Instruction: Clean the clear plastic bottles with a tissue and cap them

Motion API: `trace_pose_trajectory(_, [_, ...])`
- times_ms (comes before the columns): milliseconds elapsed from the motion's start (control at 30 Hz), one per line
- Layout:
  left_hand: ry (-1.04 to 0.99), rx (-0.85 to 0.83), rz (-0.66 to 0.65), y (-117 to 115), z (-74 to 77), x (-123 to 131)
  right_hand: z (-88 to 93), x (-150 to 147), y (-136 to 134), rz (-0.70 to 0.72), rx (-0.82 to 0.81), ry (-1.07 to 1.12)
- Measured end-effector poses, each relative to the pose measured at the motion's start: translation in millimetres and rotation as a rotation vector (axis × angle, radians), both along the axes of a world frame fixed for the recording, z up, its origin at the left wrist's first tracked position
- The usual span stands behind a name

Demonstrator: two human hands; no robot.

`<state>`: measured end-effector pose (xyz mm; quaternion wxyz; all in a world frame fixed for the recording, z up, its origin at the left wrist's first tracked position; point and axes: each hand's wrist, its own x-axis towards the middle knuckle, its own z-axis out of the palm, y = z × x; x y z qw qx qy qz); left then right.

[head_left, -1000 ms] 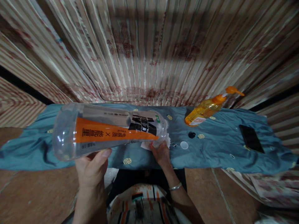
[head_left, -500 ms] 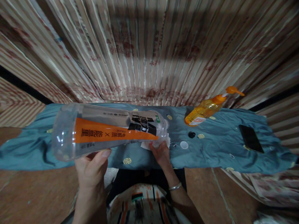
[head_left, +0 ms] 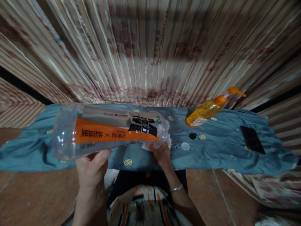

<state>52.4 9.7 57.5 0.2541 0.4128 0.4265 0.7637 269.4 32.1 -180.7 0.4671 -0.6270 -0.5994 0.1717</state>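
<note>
A large clear plastic bottle (head_left: 101, 130) with an orange and black label lies sideways in the air, its base to the left and its neck to the right. My left hand (head_left: 94, 164) grips it from below near the base, thumb along the near side. At the neck end, my right hand (head_left: 162, 155) is closed on a white tissue (head_left: 147, 146) pressed close to the bottle; most of its fingers are hidden behind the bottle and tissue. Just right of that hand, a small black cap (head_left: 193, 136) and a white disc (head_left: 185, 146) rest on the cloth.
A teal cloth (head_left: 223, 157) with yellow spots covers the table. An orange pump bottle (head_left: 203, 113) stands at the back right, and a black phone (head_left: 252, 139) lies farther right. Behind the table hangs a striped curtain (head_left: 150, 56).
The bottle's base end has shifted very slightly, along with my left hand. My right hand and the tissue look the same as before.
</note>
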Motion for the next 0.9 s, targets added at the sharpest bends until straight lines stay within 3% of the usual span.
trace_pose_trajectory(433, [-0.039,-0.012,0.084,6.1,-15.4,-16.0,6.2,1.1,-0.4,0.028,-0.02,0.017])
trace_pose_trajectory(667, [-0.034,0.052,0.019,12.1,-12.5,-17.2,6.1,0.3,-0.7,0.017,-0.025,0.031])
trace_pose_trajectory(900, [-0.034,0.027,0.043,14.9,-7.4,-17.7,7.3,1.0,-0.2,0.025,-0.025,0.037])
